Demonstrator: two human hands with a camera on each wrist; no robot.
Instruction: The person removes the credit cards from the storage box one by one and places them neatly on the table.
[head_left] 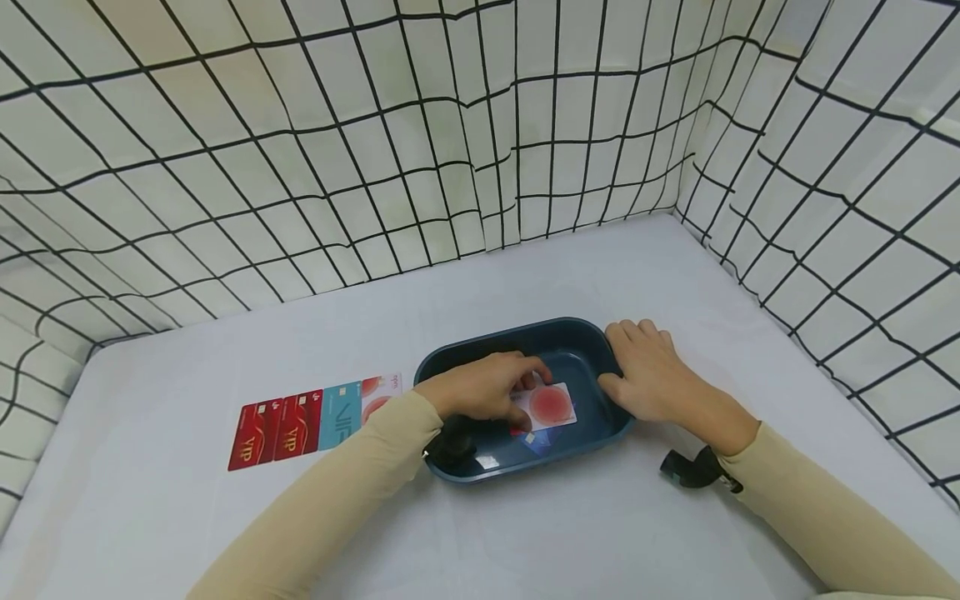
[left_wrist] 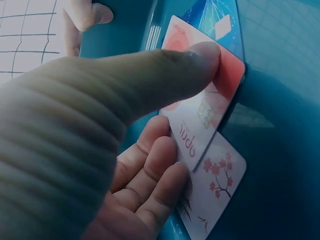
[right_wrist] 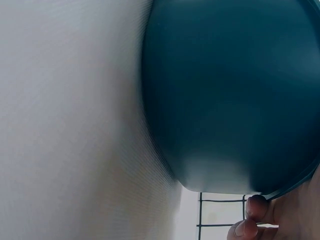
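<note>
A dark blue tray (head_left: pixel 450 358) sits on the white table and holds several cards. My left hand (head_left: pixel 487 387) reaches into it and pinches a white card with a red circle (head_left: pixel 551 406) between thumb and fingers. In the left wrist view the thumb (left_wrist: pixel 165 75) presses on that card (left_wrist: pixel 200 125), which lies over a white card with pink blossoms (left_wrist: pixel 220 185) and a blue card (left_wrist: pixel 220 20). My right hand (head_left: pixel 652 375) grips the tray's right rim, thumb inside. The right wrist view shows the tray's outer wall (right_wrist: pixel 225 100) and my fingertips (right_wrist: pixel 250 220) at its rim.
A row of cards lies on the table left of the tray: two red VIP cards (head_left: pixel 273 429), a light blue card (head_left: pixel 341 417) and a white card with red (head_left: pixel 378 396). Black-gridded white cloth walls (head_left: pixel 450 125) close in the back and sides.
</note>
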